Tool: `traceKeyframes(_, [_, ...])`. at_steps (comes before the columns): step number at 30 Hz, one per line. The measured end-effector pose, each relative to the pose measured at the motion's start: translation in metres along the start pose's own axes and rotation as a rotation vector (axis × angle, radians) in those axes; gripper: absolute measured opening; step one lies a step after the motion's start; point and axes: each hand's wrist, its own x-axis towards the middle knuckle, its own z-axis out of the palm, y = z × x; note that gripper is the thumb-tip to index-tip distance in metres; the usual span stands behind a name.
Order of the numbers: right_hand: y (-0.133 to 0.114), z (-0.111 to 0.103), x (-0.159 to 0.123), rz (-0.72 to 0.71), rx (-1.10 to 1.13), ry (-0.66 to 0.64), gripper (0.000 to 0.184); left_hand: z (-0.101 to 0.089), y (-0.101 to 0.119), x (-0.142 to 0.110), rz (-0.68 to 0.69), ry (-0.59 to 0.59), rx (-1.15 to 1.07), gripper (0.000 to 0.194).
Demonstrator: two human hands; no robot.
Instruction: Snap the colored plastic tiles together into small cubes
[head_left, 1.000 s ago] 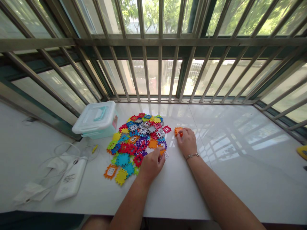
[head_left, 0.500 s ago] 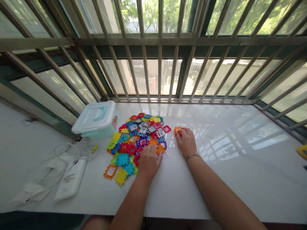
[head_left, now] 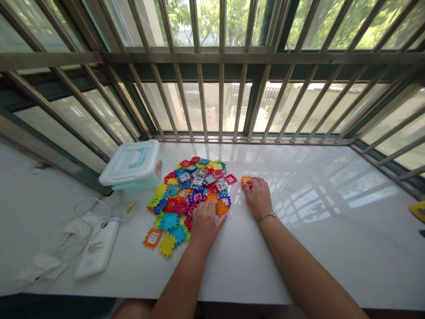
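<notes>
A heap of colourful interlocking plastic building tiles with notched edges lies on the white surface, some with white window-frame inserts. Over the heap's near right side is my left hand, its thumb and index finger closed at the edges of a solid orange building tile. Part of a white window insert shows beside the thumb. To the right of the heap, my right hand grips an orange building piece with its fingertips; the fingers cover much of that piece.
A lidded, pale green storage box stands at the back left. A white power bank with cables and a small yellow object lie left. Metal bars line the far edge. A yellow item is at the right edge.
My left thumb has moved slightly down and right, and more of the orange tile beside it shows. My right hand has stayed nearly still with its orange piece.
</notes>
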Motion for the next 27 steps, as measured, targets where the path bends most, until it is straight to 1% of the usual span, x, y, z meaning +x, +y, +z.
traceKeyframes(4, [-0.005, -0.004, -0.001, -0.045, -0.007, 0.043, 0.015, 0.000, -0.003, 0.002, 0.040, 0.038, -0.095, 0.049])
traceKeyframes(5, [-0.007, -0.006, -0.002, -0.075, -0.009, 0.051, 0.013, 0.000, -0.004, 0.003, 0.069, 0.049, -0.134, 0.051])
traceKeyframes(7, [-0.014, -0.009, -0.005, -0.179, 0.006, 0.043, 0.010, 0.000, -0.004, 0.005, 0.136, 0.067, -0.215, 0.055])
traceKeyframes(11, [-0.030, -0.012, -0.015, -0.422, 0.116, -0.067, 0.010, -0.003, -0.001, 0.007, 0.223, 0.080, -0.315, 0.061])
traceKeyframes(13, [-0.036, -0.013, -0.020, -0.463, 0.175, -0.116, 0.013, -0.005, 0.002, 0.007, 0.238, 0.083, -0.354, 0.062])
traceKeyframes(15, [-0.042, -0.014, -0.026, -0.446, 0.224, -0.141, 0.016, -0.006, 0.003, 0.008, 0.230, 0.088, -0.418, 0.061])
traceKeyframes(18, [-0.052, -0.019, -0.035, -0.386, 0.309, -0.205, 0.019, -0.006, 0.003, 0.007, 0.140, 0.076, -0.588, 0.056])
traceKeyframes(23, [-0.067, -0.037, -0.048, -0.297, 0.417, -0.332, 0.022, -0.007, 0.004, 0.008, -0.148, -0.026, -0.934, 0.054])
traceKeyframes(25, [-0.068, -0.044, -0.050, -0.272, 0.434, -0.366, 0.024, -0.009, 0.006, 0.009, -0.210, -0.063, -1.029, 0.053])
traceKeyframes(27, [-0.068, -0.051, -0.051, -0.255, 0.429, -0.389, 0.024, -0.011, 0.008, 0.010, -0.232, -0.109, -1.100, 0.053])
